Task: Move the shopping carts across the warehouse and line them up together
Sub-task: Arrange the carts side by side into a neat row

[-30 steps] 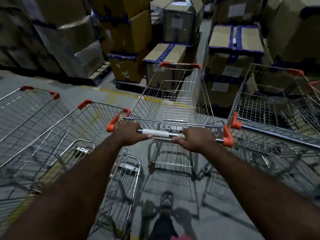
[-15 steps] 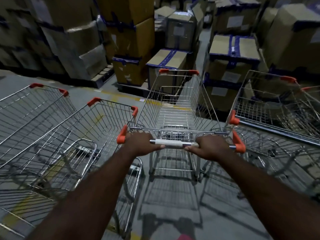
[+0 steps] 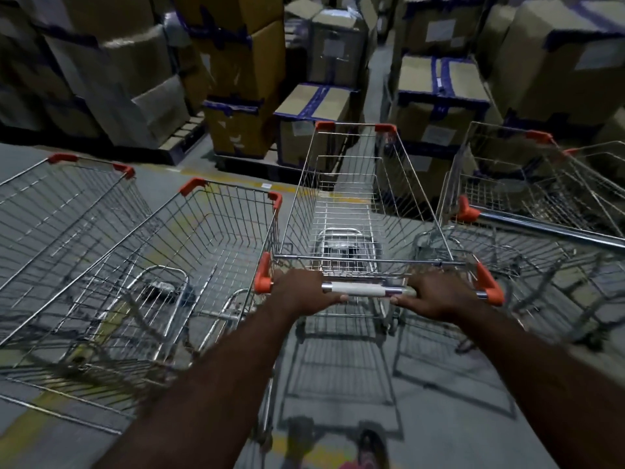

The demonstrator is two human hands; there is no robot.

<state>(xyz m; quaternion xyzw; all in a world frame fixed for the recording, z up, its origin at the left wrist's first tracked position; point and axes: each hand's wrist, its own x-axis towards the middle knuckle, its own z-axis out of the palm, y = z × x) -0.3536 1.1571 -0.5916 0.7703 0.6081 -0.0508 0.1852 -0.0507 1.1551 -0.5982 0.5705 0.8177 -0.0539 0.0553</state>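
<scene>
The left hand (image 3: 301, 292) and right hand (image 3: 436, 296) each curl tight round the handle (image 3: 365, 288), one near each orange end. The cart (image 3: 345, 211) runs straight ahead from the fingers, its long axis pointing at the boxes (image 3: 314, 106). Its left side lies just beside the left cart (image 3: 216, 231), nearly parallel. The right cart (image 3: 500, 194) stands apart, skewed.

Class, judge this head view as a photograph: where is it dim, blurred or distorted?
Head view: dim throughout; motion blur smears the left carts and boxes; handle, left hand and right hand sharpest; wide lens bows edges; cart shadows on floor.
</scene>
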